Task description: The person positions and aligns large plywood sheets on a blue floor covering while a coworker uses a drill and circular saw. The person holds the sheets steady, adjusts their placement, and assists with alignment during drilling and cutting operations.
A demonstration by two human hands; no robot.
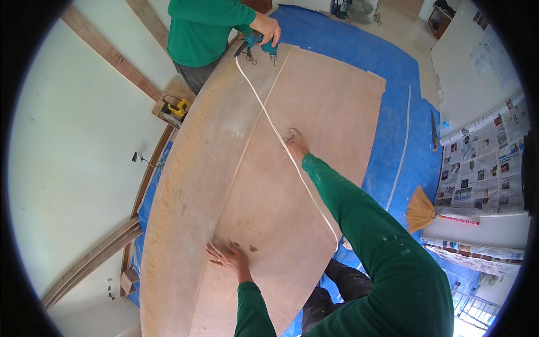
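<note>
A large plywood sheet [314,90] spreads beneath both my hands, with a narrower board [185,213] along its left side. My left hand [228,259] lies flat near the seam between them, fingers spread, holding nothing. Farther off, my right hand [296,141] rests on the sheet with curled fingers; whatever may be in them is hidden. A white cord [264,106] passes close beside that hand. At the far end, another person's hand [266,28] grips a teal power drill [270,47], its bit pointing down toward the board.
Sawdust [160,224] lines the board's left edge. Blue sheeting [393,140] covers the floor on the right, where a straw broom [420,210] and a handsaw [433,132] lie. A yellow power tool [178,106] sits beyond the left edge, near the other person [205,33].
</note>
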